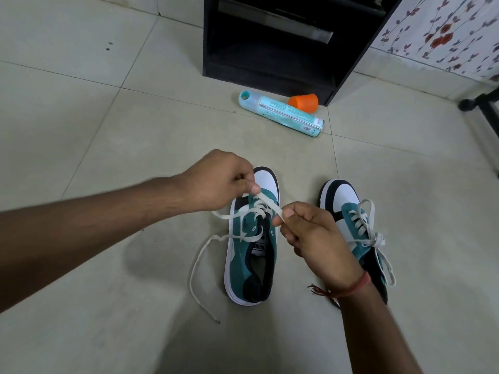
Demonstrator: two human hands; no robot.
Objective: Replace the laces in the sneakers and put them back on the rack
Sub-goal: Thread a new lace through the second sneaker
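Two hands pinch one flat white lace (270,207) | left hand (221,182) far-left, right hand (310,233) near-right | lace taut diagonally over left teal-and-white sneaker (252,255) | right hand nearer eyelets

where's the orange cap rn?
Head view, upper middle: the orange cap lies on its side on the floor, just behind the teal spray can and in front of the black rack, beyond both sneakers.
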